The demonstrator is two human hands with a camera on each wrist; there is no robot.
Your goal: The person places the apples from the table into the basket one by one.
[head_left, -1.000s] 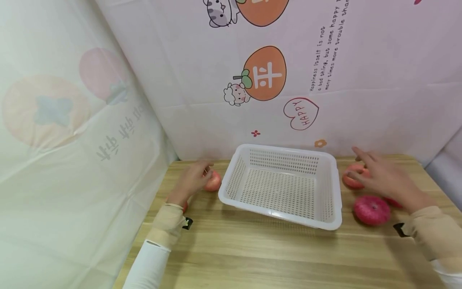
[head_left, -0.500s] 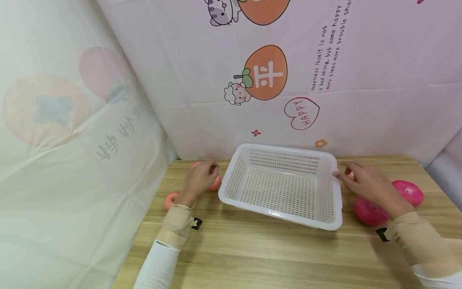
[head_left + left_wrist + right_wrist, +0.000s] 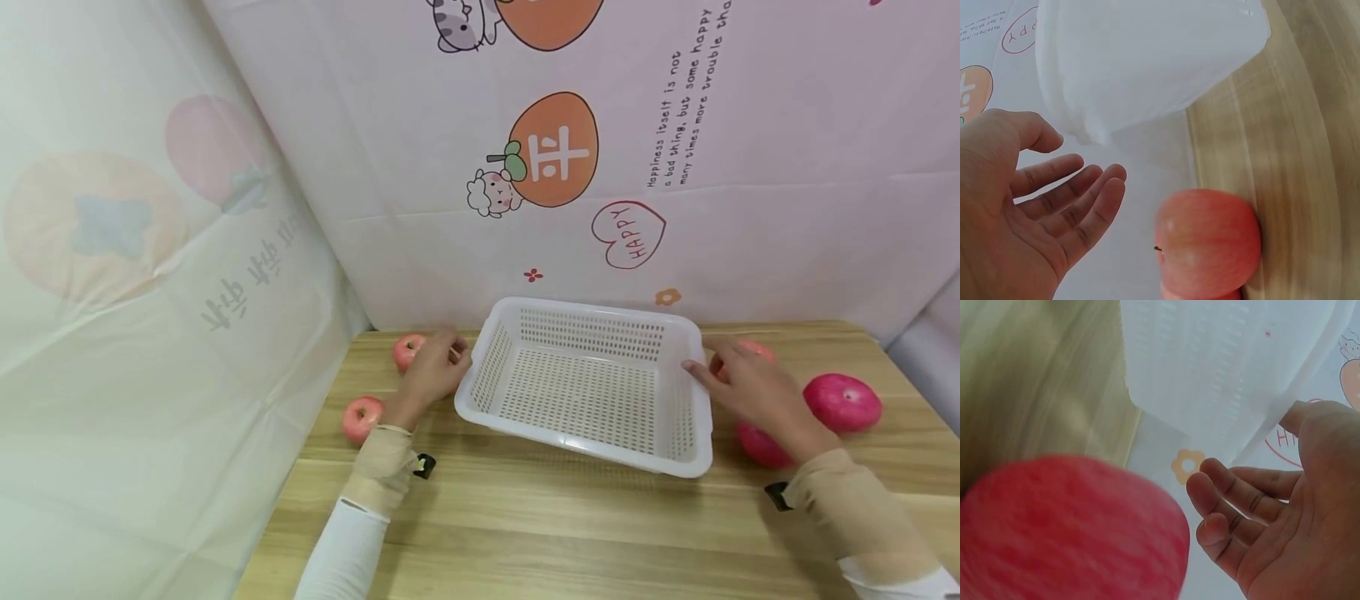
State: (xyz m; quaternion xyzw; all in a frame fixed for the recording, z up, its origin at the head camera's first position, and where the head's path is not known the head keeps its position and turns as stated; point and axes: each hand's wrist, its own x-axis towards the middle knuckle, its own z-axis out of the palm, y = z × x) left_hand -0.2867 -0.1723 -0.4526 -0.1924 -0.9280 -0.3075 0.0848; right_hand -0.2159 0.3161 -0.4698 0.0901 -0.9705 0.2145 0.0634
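A white perforated basket (image 3: 558, 442) stands on the wooden table between both hands. By its left rim is my left hand (image 3: 435, 373); in the left wrist view this hand (image 3: 1035, 206) has loosely bent fingers and a gap to the basket wall (image 3: 1141, 62). My right hand (image 3: 761, 396) is at the right rim, the thumb tip over the edge. The right wrist view shows that hand (image 3: 1310, 512) with its thumb against the basket rim (image 3: 1300, 387) and the other fingers loosely bent outside, gripping nothing.
Left of the basket lie two red apples (image 3: 363, 418) (image 3: 408, 352); a nearer apple (image 3: 1210, 244) shows in the left wrist view. At the right are another apple (image 3: 753, 350), partly hidden, and two pink-red round fruits (image 3: 843, 402) (image 3: 763, 443). A printed cloth (image 3: 420, 250) hangs behind.
Both hands have moved inward to the basket's sides, the left one rightward from beside an apple, the right one leftward from over another apple. The basket has stayed in place.
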